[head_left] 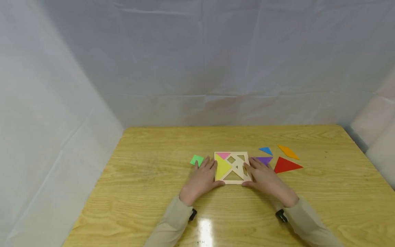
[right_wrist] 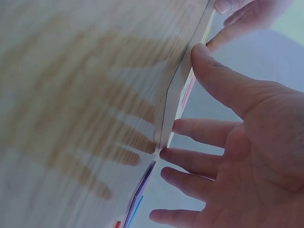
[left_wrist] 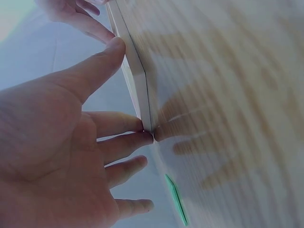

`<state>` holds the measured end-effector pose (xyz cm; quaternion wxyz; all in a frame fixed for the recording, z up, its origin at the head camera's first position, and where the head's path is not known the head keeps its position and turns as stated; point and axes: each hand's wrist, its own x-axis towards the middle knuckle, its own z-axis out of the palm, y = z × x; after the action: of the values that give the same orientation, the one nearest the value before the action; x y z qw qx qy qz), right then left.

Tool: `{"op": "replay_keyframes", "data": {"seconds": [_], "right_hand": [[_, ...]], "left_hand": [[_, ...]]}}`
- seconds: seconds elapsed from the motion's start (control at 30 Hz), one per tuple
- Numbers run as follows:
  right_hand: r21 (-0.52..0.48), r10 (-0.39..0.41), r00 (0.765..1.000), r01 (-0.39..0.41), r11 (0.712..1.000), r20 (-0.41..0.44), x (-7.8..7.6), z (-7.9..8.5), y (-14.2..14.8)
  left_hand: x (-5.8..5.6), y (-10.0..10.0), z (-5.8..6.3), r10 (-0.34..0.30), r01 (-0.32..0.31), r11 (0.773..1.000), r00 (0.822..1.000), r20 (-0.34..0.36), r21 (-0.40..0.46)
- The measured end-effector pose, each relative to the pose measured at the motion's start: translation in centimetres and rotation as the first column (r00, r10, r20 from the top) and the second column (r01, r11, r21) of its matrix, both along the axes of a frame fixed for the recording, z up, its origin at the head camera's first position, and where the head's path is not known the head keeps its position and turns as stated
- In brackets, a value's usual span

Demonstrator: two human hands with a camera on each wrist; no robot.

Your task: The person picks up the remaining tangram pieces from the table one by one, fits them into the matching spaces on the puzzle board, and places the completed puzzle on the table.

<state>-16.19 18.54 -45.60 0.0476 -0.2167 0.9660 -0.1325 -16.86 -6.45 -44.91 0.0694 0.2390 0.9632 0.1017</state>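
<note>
A light wooden tangram tray point(head_left: 236, 182) lies on the table, with a yellow triangle point(head_left: 222, 167) and a pink triangle point(head_left: 223, 155) set in its left part. Bare cutouts show across the rest. My left hand point(head_left: 201, 178) touches the tray's left side with its fingertips and the near edge with its thumb. Mirroring it, my right hand point(head_left: 267, 180) rests at the right side, thumb on the near edge. Both wrist views show fairly straight, spread fingers. A green piece point(head_left: 196, 160) lies by the left fingers. Partly behind the right hand is a purple piece point(head_left: 264, 160).
Right of the tray lie a blue triangle point(head_left: 266, 150), an orange parallelogram point(head_left: 288, 152) and a red triangle point(head_left: 287, 165). The wooden table point(head_left: 148, 161) meets white sheeting point(head_left: 185, 68) at the back, with more sheeting at both sides.
</note>
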Motion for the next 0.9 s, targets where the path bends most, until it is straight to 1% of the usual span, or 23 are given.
{"op": "replay_keyframes", "data": {"seconds": [0.13, 0.27, 0.57, 0.9], "right_hand": [[-0.010, -0.010, 1.000, 0.010, 1.000, 0.013, 0.4, 0.1, 0.0], [-0.015, -0.010, 1.000, 0.010, 1.000, 0.001, 0.7, 0.0, 0.1], [-0.020, 0.005, 1.000, -0.006, 1.000, -0.016, 1.3, 0.0, 0.4], [-0.014, 0.001, 1.000, -0.001, 1.000, -0.004, 1.8, 0.1, 0.4]], "left_hand": [[0.3, 0.0, -0.2, -0.007, 0.007, 1.000, 1.000, -0.002, -0.008], [0.5, 0.0, -0.2, -0.011, 0.011, 1.000, 1.000, -0.012, -0.016], [0.9, 0.2, -0.3, -0.005, 0.005, 1.000, 1.000, 0.006, -0.021], [1.4, 0.1, -0.3, -0.010, 0.010, 1.000, 1.000, 0.003, -0.013]]}}
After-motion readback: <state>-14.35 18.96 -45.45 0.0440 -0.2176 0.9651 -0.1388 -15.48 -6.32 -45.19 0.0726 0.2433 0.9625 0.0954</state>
